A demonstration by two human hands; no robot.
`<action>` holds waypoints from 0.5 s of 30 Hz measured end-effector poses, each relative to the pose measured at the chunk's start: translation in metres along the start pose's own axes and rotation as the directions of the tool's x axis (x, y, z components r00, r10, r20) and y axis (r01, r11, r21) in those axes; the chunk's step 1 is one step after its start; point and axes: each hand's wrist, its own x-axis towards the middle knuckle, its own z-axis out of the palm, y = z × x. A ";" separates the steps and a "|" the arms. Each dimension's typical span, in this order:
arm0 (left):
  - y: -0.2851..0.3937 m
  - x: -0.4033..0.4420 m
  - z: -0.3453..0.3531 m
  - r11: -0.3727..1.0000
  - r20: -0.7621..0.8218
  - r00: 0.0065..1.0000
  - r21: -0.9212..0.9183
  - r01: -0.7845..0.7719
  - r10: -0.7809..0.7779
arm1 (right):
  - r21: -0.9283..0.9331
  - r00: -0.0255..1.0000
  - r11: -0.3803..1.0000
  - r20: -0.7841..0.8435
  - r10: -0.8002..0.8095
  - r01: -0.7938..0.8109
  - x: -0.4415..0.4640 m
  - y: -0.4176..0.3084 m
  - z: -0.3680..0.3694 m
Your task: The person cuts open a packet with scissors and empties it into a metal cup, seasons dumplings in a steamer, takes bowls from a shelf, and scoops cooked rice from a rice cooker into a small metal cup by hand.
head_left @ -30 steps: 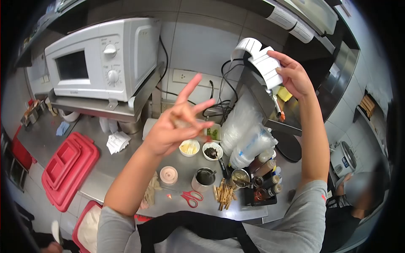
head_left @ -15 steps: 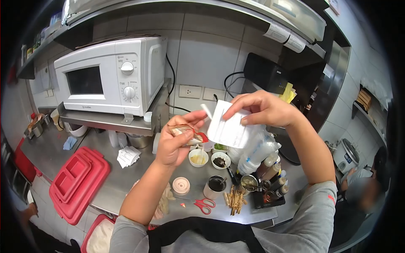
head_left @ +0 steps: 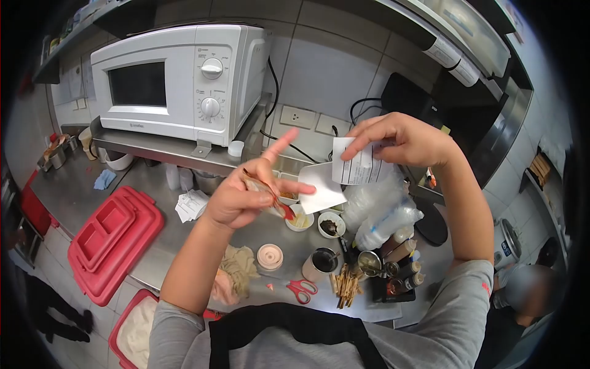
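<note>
My left hand (head_left: 236,197) pinches a small red-edged packet (head_left: 286,211) under its thumb. Its index finger points upward, and another finger reaches to a blank white paper slip (head_left: 324,190). My right hand (head_left: 402,142) grips a slip with printed lines (head_left: 357,167) between thumb and fingers. The two slips are close together, the printed one higher and to the right. Below them on the counter are a bowl of pale yellow pieces (head_left: 299,219) and a bowl of dark paste (head_left: 330,226) with a spoon.
A white microwave (head_left: 178,86) stands on a raised shelf. The steel counter holds red scissors (head_left: 302,291), a dark-filled cup (head_left: 321,263), wooden sticks (head_left: 347,288), bottles (head_left: 402,251), a plastic bag (head_left: 384,212) and a cloth (head_left: 236,270). A red lid (head_left: 117,240) lies left. Another person (head_left: 522,301) is at right.
The printed slip in my right hand has come apart from the blank one, which is now by my left fingers. My left index finger has lifted. The whole view has shifted.
</note>
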 end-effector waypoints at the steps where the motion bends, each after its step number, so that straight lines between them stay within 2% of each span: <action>1: -0.003 0.002 0.004 0.998 0.025 0.999 -0.050 0.028 -0.027 | -0.044 1.000 0.999 0.003 -0.016 0.016 0.000 -0.001 0.000; 2: -0.007 0.003 0.007 0.998 0.062 0.998 -0.069 0.003 0.001 | -0.070 1.000 0.997 0.007 -0.017 0.017 0.001 -0.004 0.000; 7: -0.026 -0.004 0.009 0.992 -0.153 0.980 -0.040 0.122 -0.126 | -0.142 0.998 0.988 0.007 -0.064 0.064 -0.003 -0.019 0.005; 8: -0.031 -0.003 0.007 0.990 -0.204 0.969 -0.026 0.139 -0.141 | -0.153 0.996 0.986 -0.036 -0.077 0.071 -0.004 -0.022 0.006; 11: -0.029 0.001 0.013 0.993 -0.313 0.945 0.040 0.114 -0.096 | -0.308 0.995 0.951 -0.090 -0.034 0.005 -0.007 -0.024 0.002; 12: -0.027 0.001 0.013 0.995 -0.333 0.941 0.054 0.089 -0.066 | -0.311 0.988 0.950 -0.140 -0.061 0.014 -0.007 -0.023 -0.002; 14: -0.025 -0.004 0.006 0.998 -0.327 0.945 0.062 0.024 -0.002 | -0.452 0.966 0.891 -0.207 -0.154 0.045 -0.004 -0.016 -0.025; 15: -0.022 -0.007 0.006 0.998 -0.349 0.937 0.063 0.003 0.019 | -0.433 0.930 0.901 -0.319 -0.183 0.029 -0.001 -0.007 -0.040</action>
